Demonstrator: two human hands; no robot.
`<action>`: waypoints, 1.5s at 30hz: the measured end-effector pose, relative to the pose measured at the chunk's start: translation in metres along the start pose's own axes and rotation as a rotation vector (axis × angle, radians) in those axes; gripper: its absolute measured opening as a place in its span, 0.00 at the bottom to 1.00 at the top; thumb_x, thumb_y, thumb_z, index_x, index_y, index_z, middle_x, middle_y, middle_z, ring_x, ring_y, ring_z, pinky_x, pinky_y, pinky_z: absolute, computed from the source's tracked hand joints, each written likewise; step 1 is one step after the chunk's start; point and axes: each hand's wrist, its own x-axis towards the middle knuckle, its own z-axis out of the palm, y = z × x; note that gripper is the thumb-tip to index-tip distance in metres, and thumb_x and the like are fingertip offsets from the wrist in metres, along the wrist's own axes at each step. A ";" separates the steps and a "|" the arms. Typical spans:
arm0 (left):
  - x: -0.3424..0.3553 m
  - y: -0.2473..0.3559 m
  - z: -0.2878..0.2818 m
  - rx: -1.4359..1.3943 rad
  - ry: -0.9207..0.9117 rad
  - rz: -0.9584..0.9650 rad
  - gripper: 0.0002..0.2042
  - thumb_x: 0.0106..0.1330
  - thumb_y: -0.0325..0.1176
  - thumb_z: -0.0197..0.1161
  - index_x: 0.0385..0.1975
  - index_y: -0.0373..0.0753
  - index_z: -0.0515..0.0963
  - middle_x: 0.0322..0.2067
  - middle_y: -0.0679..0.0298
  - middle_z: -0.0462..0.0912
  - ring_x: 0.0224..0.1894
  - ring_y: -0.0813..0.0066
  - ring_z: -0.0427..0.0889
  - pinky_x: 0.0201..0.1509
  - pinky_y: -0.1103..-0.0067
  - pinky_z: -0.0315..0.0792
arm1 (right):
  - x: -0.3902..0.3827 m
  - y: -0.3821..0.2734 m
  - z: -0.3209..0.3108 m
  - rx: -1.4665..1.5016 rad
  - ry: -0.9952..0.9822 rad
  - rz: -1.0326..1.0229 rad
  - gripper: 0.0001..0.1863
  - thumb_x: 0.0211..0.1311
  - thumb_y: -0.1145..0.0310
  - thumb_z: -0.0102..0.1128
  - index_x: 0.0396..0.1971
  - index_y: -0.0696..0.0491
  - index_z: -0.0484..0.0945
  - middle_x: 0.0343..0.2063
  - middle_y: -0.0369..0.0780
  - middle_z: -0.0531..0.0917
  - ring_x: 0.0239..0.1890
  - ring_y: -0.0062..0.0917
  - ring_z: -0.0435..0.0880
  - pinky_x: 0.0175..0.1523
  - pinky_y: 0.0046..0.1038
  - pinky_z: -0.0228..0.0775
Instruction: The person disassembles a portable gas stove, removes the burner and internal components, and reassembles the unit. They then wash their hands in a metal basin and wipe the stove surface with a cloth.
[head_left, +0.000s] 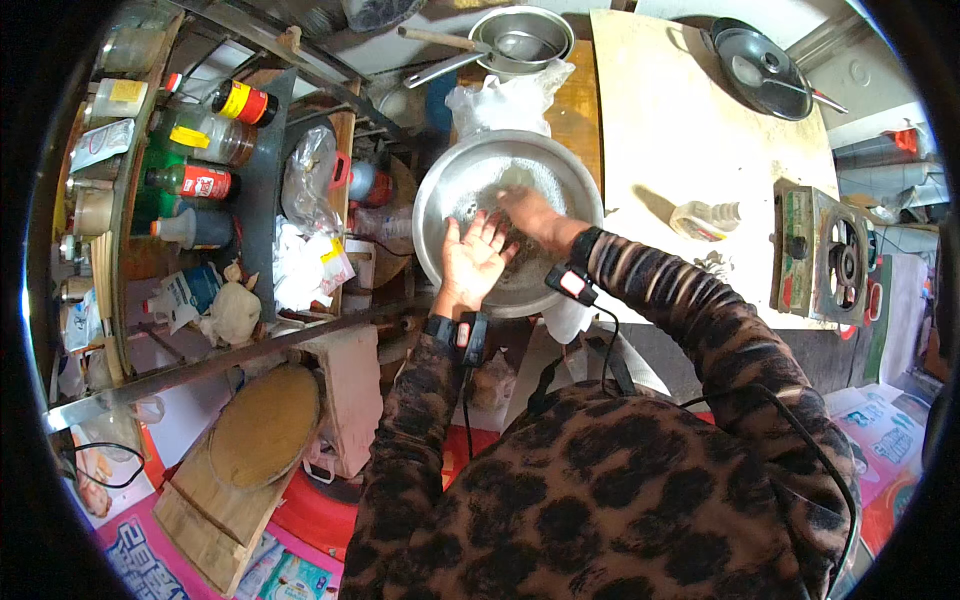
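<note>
A wide round metal basin [432, 200] stands in front of me, with cloudy, sudsy-looking contents and a pale greyish patch near its middle. My left hand [474, 264] is over the near left part of the basin, palm up, its fingers spread and nothing in them. From the right, my right hand [535, 214] reaches into the basin beside my left fingertips. Its fingers are bent together by the greyish patch; what they hold, if anything, I cannot make out. Both wrists wear black straps with small devices and cables.
Beyond the basin lie a crumpled clear plastic bag [510, 102] and a metal pot [535, 40] with a long handle. A pale board [650, 130] on the right carries a lidded dark pan [765, 75], a clear plastic container [705, 220] and a gas stove [825, 255]. Shelves with bottles [205, 182] stand left.
</note>
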 end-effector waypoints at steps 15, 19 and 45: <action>0.023 -0.002 -0.015 0.052 -0.074 -0.052 0.35 0.76 0.62 0.36 0.59 0.32 0.65 0.59 0.44 0.70 0.62 0.54 0.71 0.70 0.52 0.65 | -0.077 -0.028 0.010 -0.135 -0.362 -0.181 0.39 0.77 0.36 0.25 0.78 0.44 0.50 0.78 0.50 0.45 0.80 0.49 0.33 0.80 0.52 0.28; 0.009 0.021 -0.001 0.070 -0.133 -0.052 0.30 0.74 0.65 0.44 0.55 0.42 0.73 0.58 0.57 0.73 0.67 0.56 0.66 0.75 0.43 0.45 | -0.054 0.000 -0.019 -0.172 -0.233 -0.240 0.37 0.79 0.40 0.31 0.74 0.52 0.59 0.75 0.54 0.54 0.78 0.48 0.48 0.80 0.42 0.42; 0.038 0.035 -0.020 0.233 0.095 -0.262 0.29 0.72 0.58 0.57 0.61 0.40 0.69 0.66 0.52 0.64 0.70 0.51 0.60 0.75 0.42 0.49 | -0.268 0.203 -0.235 -0.663 0.491 0.120 0.34 0.47 0.73 0.74 0.59 0.46 0.77 0.57 0.49 0.75 0.61 0.50 0.72 0.63 0.43 0.71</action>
